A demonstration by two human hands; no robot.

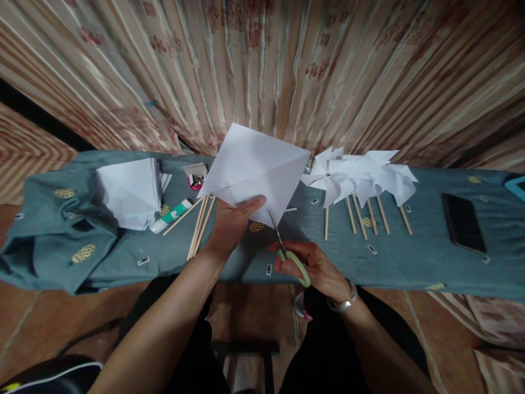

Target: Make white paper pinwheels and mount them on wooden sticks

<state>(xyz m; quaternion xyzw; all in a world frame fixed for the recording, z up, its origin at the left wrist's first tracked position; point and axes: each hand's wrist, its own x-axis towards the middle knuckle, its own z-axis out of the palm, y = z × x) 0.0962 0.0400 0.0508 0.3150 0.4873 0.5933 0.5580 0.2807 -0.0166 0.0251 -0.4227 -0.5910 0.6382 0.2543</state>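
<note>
My left hand (235, 221) grips a square sheet of white paper (254, 158) by its near edge, thumb on top. The sheet is held up above the cloth and shows faint diagonal creases. In my right hand (315, 265) is a pair of scissors (301, 268) with light green handles. Their blades meet the sheet near its closest corner; how far they are apart is hard to make out. To the right lie several white paper pinwheels (361, 175) on wooden sticks (381, 215). Loose wooden sticks (200, 227) lie left of my left hand.
A stack of white paper (129, 191) lies on the green cloth (229, 268) at left. Beside it are a glue stick (171, 215) and a small open box (197, 176) of metal pieces. A black phone (463, 221) rests at right. Behind hangs a striped curtain (262, 71).
</note>
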